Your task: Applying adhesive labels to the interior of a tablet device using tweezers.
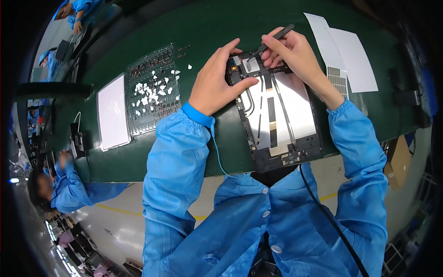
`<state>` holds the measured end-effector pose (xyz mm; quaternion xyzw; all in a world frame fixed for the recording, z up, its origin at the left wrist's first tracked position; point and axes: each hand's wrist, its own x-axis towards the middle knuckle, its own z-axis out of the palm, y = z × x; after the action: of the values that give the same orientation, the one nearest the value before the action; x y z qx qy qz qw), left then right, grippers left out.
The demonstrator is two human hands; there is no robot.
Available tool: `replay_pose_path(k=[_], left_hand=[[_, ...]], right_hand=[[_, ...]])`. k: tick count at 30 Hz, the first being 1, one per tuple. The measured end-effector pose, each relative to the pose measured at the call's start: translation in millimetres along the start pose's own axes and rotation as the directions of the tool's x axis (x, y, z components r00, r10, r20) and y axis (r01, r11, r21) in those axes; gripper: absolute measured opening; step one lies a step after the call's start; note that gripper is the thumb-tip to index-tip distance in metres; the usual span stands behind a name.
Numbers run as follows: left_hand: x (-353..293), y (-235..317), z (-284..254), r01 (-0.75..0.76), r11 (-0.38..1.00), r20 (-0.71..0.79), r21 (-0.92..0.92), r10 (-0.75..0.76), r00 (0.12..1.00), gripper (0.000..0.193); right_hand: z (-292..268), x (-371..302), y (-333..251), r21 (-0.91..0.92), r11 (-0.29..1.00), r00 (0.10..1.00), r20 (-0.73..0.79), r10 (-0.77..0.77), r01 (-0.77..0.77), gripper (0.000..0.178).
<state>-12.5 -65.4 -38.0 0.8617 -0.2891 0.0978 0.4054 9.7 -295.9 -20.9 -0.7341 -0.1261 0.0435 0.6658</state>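
Observation:
An opened tablet (295, 111) lies in front of me, its bright inner plate, thin black cables and small circuit boards exposed. My left hand (217, 78) grips its upper left edge, the thumb over the inside and the fingers beyond the rim. In my right hand (293, 53) is a pair of dark tweezers (279, 36), held slanting, with the tips pointing down at a pale square patch (252, 65) near the tablet's top. Whether the tips pinch anything is too small to tell. A blue wrist strap (197, 115) circles my left wrist, its thin cord hanging down.
Left of the tablet, a clear tray (154, 113) holds small wired parts and scattered white pieces, beside a white sheet (114, 113). White papers (353, 60) and a gridded strip sheet (337, 81) lie right. A black cable (330, 214) crosses my lap. A co-worker (69, 189) sits left.

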Motion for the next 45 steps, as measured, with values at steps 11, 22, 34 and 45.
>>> replay_pose_path(k=[11, 22, 34, 45], left_hand=[[3.4, 11.9, -21.9, -0.082, 0.980, 0.039, 0.183, 0.076, 0.996, 0.067], [6.7, 14.8, -24.6, -0.181, 0.960, 0.079, 0.214, 0.168, 0.983, 0.029], [8.7, 18.7, -25.9, -0.321, 0.904, 0.183, 0.281, 0.278, 0.943, 0.020], [17.0, 46.5, -8.6, -0.277, 0.960, 0.111, 0.044, 0.271, 0.956, 0.022]], right_hand=[[4.4, -2.2, 2.9, -0.020, 1.000, 0.999, 0.039, 0.007, -0.006, 0.028], [4.3, -1.4, 6.7, -0.046, 0.998, 0.998, 0.041, -0.050, 0.052, 0.025], [6.9, -5.3, 10.4, -0.312, 0.771, 0.786, -0.105, -0.609, 0.556, 0.022], [-203.2, -52.8, 34.2, -0.058, 0.952, 0.909, -0.287, -0.304, 0.300, 0.023]])
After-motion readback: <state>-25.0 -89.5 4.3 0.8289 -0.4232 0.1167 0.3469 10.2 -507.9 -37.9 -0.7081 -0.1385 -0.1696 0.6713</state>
